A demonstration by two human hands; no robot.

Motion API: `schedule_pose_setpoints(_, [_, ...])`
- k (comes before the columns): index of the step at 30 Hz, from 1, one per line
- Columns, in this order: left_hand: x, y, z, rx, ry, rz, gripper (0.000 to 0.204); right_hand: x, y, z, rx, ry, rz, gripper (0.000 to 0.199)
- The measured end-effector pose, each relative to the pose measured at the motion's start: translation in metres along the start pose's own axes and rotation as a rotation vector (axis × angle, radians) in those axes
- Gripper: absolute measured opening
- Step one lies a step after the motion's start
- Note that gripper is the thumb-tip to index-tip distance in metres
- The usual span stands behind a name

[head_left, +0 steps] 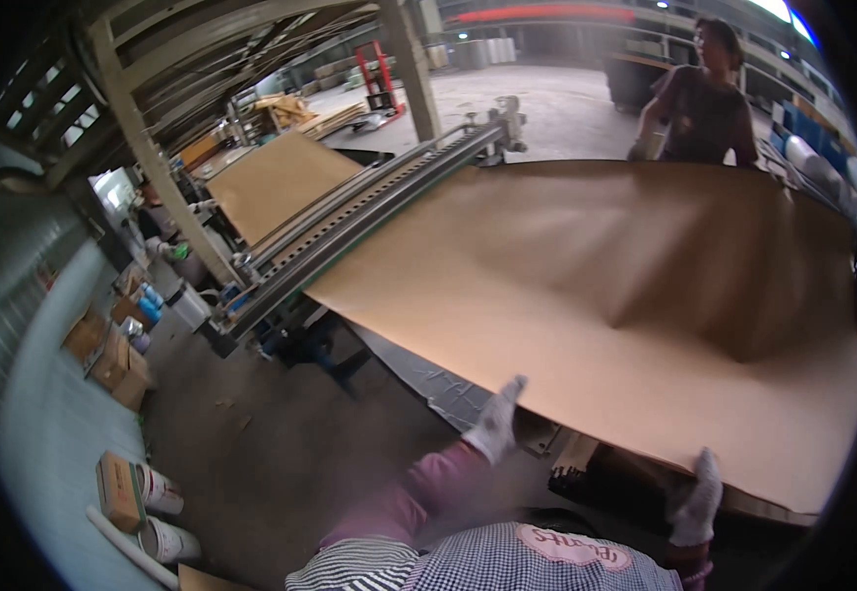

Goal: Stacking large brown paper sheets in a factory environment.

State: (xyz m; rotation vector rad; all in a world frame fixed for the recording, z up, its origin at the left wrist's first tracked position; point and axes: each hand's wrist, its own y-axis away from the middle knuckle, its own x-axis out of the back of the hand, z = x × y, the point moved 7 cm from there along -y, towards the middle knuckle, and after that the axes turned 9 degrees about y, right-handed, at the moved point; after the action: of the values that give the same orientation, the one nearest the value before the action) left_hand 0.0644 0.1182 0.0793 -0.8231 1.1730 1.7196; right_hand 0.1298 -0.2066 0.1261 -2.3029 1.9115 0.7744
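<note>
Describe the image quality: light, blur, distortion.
Head view: black fisheye rim, with the left wall curving; glare from the light at top right; the brown sheet pale along its near edge, darkly shaded in its far-right folds; the left sleeve looks soft.

The wearer's two gloved hands [493, 426], two co-workers [708, 110], two white buckets [170, 541]

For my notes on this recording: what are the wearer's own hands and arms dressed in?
The left hand and right hand wear pale grey gloves. On the left forearm is a mauve sleeve, with black-and-white striped fabric higher up. Purplish fabric shows near the right wrist; little more of that arm is visible.
</note>
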Motion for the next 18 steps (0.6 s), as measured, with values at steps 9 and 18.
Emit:
schedule_pose_setpoints(9, [0.103,-0.048,0.097,-0.393,-0.188,0.463,0.044,0.082,-0.012,-0.055,0.162,0.005,0.224,0.026])
schedule_pose_setpoints(18, [0.174,-0.039,0.167,-0.564,-0.268,0.84,0.041,0.146,-0.01,-0.106,0.312,0.118,0.408,0.027])
